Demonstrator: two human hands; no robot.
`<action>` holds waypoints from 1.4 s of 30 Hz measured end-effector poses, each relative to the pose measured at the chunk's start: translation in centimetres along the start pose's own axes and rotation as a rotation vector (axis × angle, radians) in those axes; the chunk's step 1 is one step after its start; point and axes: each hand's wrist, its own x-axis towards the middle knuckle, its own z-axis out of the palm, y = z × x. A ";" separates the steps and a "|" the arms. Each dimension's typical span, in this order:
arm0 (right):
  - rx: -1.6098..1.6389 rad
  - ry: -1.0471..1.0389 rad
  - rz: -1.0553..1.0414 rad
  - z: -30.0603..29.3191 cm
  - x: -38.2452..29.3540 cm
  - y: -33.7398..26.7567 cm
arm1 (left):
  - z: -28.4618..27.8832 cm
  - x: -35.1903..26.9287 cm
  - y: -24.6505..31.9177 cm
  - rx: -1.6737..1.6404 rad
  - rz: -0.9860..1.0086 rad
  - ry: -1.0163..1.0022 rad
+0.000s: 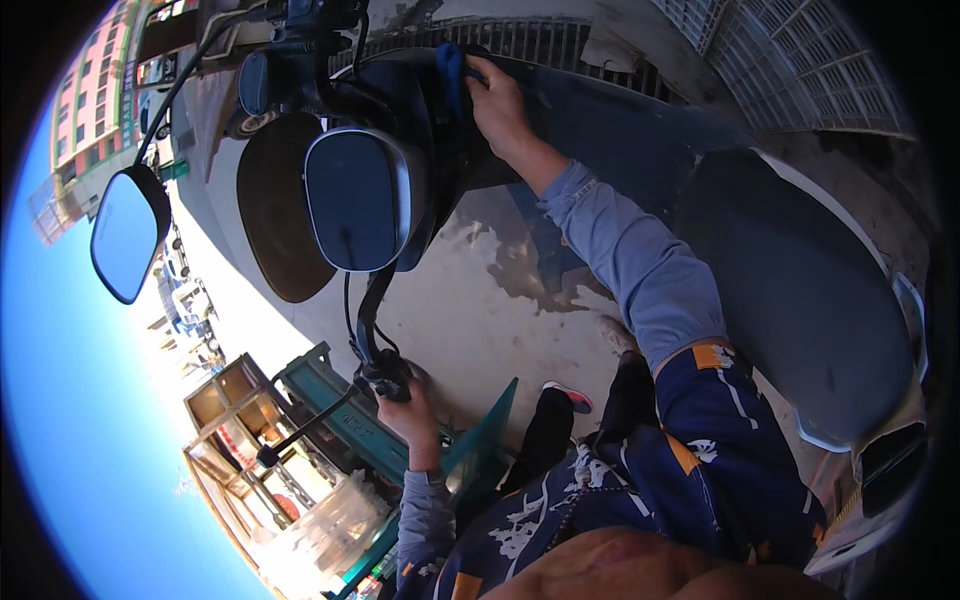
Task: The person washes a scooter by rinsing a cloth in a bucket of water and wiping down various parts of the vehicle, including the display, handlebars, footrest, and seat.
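Note:
A dark motorcycle stands across the view, its fuel tank [592,112] at the upper middle and its black seat [810,277] at the right. On the front end of the tank, my right hand [499,101] presses a blue cloth [451,75]. My left hand [409,416] is wrapped around the handlebar grip, below the switch housing [386,375]; most of the grip is hidden by the hand. A round-cornered gauge or headlamp unit [352,199] sits between the hands. A mirror [127,229] juts out at the far left.
Behind the left hand is a green metal cart [337,412], with a framed glass cabinet [255,435] beyond it. White metal grilles [802,67] stand at the upper right. A drain grate [517,37] runs along the far side. Parked vehicles line the left.

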 end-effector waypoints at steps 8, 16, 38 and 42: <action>-0.177 -0.729 -0.154 4.7 7.8 -2.7 | -0.2 -0.6 -0.5 0.021 -0.033 0.017; -0.260 -0.559 0.382 3.4 17.2 19.9 | 0.3 -1.1 -2.2 0.147 -0.042 0.030; -0.157 -0.199 -0.335 1.0 1.2 11.4 | 0.2 -0.6 -1.4 0.036 -0.015 -0.013; -0.331 -0.167 -0.590 1.6 1.1 8.2 | 0.1 -0.6 -0.9 0.076 -0.025 -0.014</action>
